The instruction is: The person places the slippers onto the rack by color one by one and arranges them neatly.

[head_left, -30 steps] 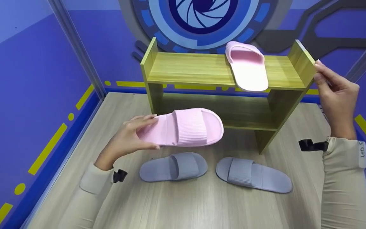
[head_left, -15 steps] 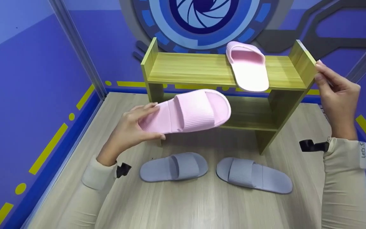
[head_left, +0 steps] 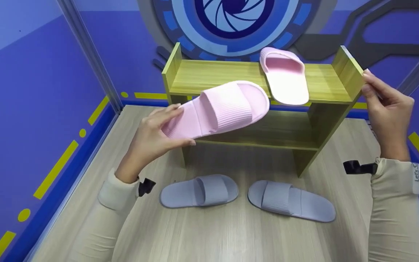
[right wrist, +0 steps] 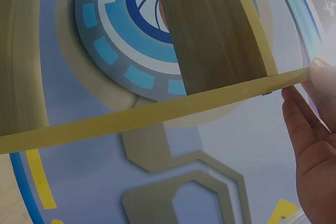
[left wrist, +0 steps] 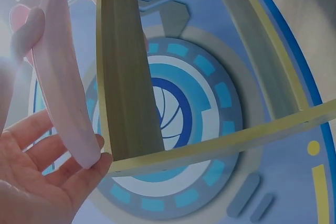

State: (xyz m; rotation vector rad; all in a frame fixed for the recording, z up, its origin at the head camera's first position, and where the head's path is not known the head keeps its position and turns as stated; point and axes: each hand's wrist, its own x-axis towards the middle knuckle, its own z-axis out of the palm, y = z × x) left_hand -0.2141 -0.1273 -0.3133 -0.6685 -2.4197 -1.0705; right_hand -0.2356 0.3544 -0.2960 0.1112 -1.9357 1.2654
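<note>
My left hand (head_left: 155, 133) grips a pink slipper (head_left: 227, 105) by its heel end, thumb along the near edge and fingers along the far one. The slipper is tilted, its toe up and to the right, in front of the wooden shelf rack (head_left: 213, 78). In the left wrist view its pale sole (left wrist: 60, 77) faces the rack. My right hand (head_left: 389, 105) pinches the upper edge of the rack's right side panel between thumb and fingers, as the right wrist view also shows. A second pink slipper (head_left: 287, 82) lies on the top shelf, right of centre, heel jutting over the front edge.
Two grey slippers, one on the left (head_left: 199, 191) and one on the right (head_left: 291, 201), lie on the wood-look floor (head_left: 209, 236) before the rack. Blue walls (head_left: 38, 91) enclose the left, back and right. The rack has a lower shelf (head_left: 282, 127).
My left hand has raised the pink slipper from below the lower shelf's front edge to near the top shelf, moving slightly right and tilting the toe upward. The right hand stays on the rack.
</note>
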